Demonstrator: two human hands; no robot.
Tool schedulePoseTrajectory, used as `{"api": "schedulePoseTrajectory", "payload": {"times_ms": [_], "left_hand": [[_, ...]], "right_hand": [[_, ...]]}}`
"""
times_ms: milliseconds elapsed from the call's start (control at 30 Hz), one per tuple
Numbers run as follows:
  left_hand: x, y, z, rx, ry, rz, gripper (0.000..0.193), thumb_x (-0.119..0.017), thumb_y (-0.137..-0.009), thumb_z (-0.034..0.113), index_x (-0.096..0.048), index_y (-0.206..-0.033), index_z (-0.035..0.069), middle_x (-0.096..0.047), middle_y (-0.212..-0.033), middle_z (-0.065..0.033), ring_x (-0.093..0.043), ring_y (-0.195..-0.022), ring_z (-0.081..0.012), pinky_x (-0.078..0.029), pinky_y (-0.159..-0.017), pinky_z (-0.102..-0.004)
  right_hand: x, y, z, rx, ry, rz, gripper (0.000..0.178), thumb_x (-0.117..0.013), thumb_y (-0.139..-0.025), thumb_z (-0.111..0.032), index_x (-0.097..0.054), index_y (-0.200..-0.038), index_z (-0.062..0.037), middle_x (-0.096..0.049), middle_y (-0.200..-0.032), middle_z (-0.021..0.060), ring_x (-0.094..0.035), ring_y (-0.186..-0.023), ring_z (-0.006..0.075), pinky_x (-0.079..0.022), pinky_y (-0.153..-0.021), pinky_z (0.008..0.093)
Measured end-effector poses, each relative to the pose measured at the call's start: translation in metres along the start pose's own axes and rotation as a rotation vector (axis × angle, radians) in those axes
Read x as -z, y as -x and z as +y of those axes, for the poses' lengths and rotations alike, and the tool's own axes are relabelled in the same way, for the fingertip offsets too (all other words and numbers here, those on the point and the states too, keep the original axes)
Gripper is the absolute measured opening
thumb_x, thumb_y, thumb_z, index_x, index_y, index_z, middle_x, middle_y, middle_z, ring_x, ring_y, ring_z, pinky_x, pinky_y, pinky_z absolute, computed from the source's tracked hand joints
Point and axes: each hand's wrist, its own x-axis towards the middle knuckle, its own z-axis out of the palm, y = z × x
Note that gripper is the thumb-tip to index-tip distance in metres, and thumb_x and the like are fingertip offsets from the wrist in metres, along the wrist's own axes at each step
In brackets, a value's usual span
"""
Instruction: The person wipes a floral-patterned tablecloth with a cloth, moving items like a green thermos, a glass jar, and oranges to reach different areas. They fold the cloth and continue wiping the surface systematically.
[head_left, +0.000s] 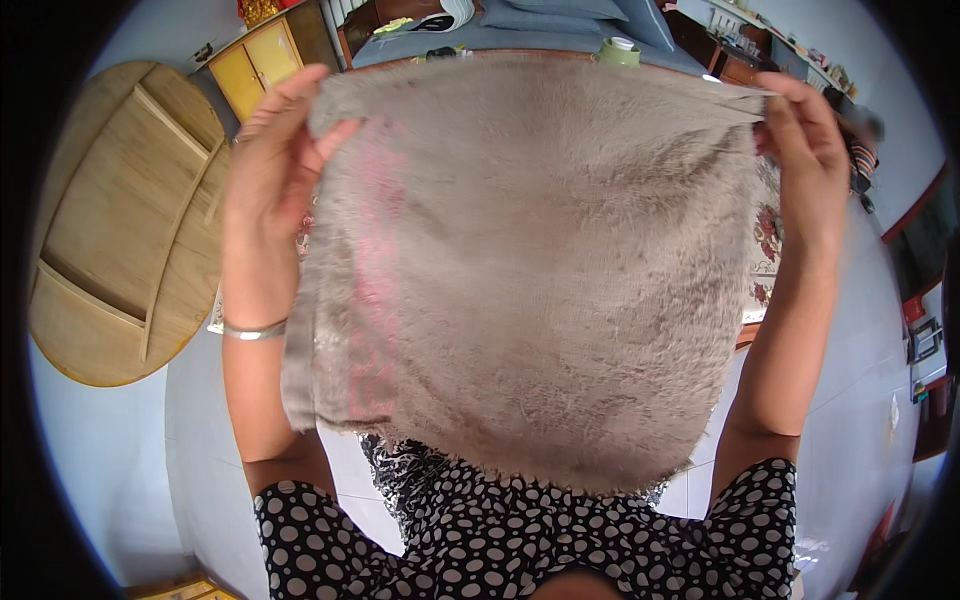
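Note:
A worn grey-brown towel with a faded pink band along its left side hangs spread between my two hands. My left hand grips its upper left corner, thumb in front of the cloth. At the upper right corner, my right hand pinches the edge between thumb and fingers. The towel's frayed lower edge drops in front of my black and white dotted clothing. Most of what lies behind the cloth is hidden, including a flower-patterned surface that shows at its sides.
A round wooden board leans against the left wall near a yellow cabinet. Beyond the towel are a seat with blue-grey cushions and a green cup. Along the right stands a dark wooden cabinet with small items.

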Motion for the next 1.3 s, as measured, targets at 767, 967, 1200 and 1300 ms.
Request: {"api": "schedulePoseTrajectory", "payload": {"times_ms": [767, 967, 1200, 1300], "left_hand": [[-0.016, 0.223, -0.154, 0.675, -0.177, 0.303, 0.008, -0.057, -0.091, 0.005, -0.061, -0.098, 0.005, -0.057, -0.086, 0.0015, -0.050, -0.067, -0.0055, -0.042, -0.058, -0.0193], [-0.021, 0.202, -0.141, 0.679, -0.062, 0.322, 0.010, -0.051, -0.094, 0.007, -0.058, -0.100, 0.005, -0.059, -0.091, -0.0034, -0.059, -0.077, -0.0132, -0.055, -0.060, -0.0313], [-0.035, 0.075, -0.145, 0.484, 0.109, 0.218, 0.021, -0.056, -0.094, 0.013, -0.057, -0.112, 0.004, -0.060, -0.109, -0.0082, -0.063, -0.097, -0.0187, -0.058, -0.074, -0.0372], [-0.028, 0.018, -0.187, 0.454, 0.131, 0.170, 0.028, -0.058, -0.093, 0.015, -0.055, -0.119, 0.003, -0.058, -0.111, -0.0096, -0.062, -0.099, -0.0208, -0.055, -0.084, -0.0403]], "right_hand": [[0.062, 0.267, 0.073, -0.623, 0.210, -0.233, 0.018, -0.060, -0.082, 0.010, -0.065, -0.092, -0.0037, -0.059, -0.079, 0.0022, -0.059, -0.075, 0.0099, -0.048, -0.063, 0.0220], [0.061, 0.245, 0.072, -0.583, 0.180, -0.218, 0.016, -0.059, -0.084, 0.009, -0.064, -0.095, -0.0012, -0.059, -0.081, 0.0024, -0.058, -0.072, 0.0093, -0.048, -0.064, 0.0222], [0.033, 0.121, 0.123, -0.558, 0.069, -0.090, 0.014, -0.057, -0.092, -0.003, -0.064, -0.103, -0.0015, -0.060, -0.079, -0.0004, -0.054, -0.064, 0.0068, -0.045, -0.061, 0.0204], [0.009, 0.077, 0.178, -0.595, -0.085, 0.002, 0.019, -0.059, -0.092, -0.009, -0.063, -0.108, -0.0001, -0.061, -0.076, 0.0023, -0.056, -0.064, 0.0085, -0.046, -0.059, 0.0233]]}}
